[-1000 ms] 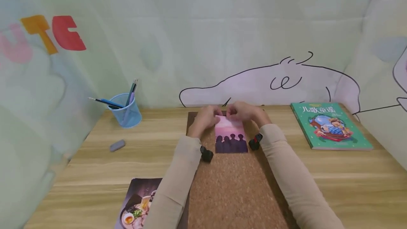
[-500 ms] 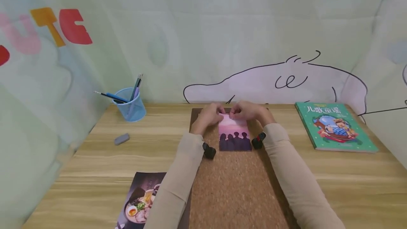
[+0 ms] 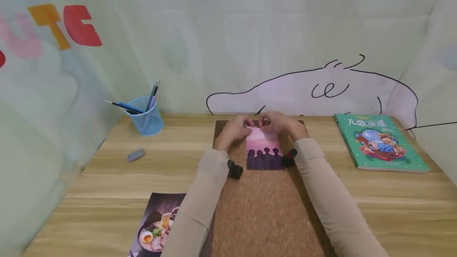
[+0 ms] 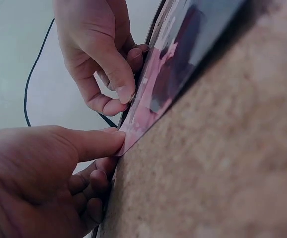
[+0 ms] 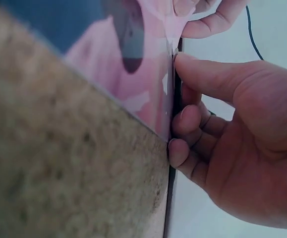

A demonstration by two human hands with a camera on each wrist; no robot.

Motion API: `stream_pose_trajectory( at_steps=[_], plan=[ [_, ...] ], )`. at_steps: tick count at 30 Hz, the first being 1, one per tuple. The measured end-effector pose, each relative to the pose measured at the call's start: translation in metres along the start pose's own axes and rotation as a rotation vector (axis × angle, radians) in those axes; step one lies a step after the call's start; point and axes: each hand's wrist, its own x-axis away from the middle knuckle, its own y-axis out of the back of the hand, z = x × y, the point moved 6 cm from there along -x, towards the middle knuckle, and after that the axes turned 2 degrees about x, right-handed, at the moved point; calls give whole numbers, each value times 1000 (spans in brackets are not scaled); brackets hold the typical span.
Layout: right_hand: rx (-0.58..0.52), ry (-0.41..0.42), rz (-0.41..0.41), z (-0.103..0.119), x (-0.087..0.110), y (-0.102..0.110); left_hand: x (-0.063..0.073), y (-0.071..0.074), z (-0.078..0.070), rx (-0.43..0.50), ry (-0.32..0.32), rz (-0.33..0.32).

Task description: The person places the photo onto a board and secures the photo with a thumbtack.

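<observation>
Left hand [image 3: 233, 130] pinching photo [image 3: 265, 146] by corner; right hand [image 3: 278, 122] pinching tiny item [image 4: 132, 97] at photo's top edge; board [image 3: 267, 209] lying under photo.

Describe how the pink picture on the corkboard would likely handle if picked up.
The pink picture would probably flex, since its edge looks thin. It is likely light, being a single sheet. Its face may be slippery, given the glossy reflections in both wrist views.

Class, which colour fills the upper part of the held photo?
Pink; the held photo shows best in the head view.
</observation>
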Motion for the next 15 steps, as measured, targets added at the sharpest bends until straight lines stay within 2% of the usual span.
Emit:
stream_pose_trajectory(
  at_steps=[5, 10, 15],
  plan=[
    [62, -66, -36, 2, 3, 3, 0, 1, -4, -15, -17, -6],
    [46, -173, -43, -4, 8, 0, 2, -1, -4, -28, -17, -12],
    [32, -195, -38, -5, 9, 0, 1, 0, -3, -69, 31, -3]
  ],
)
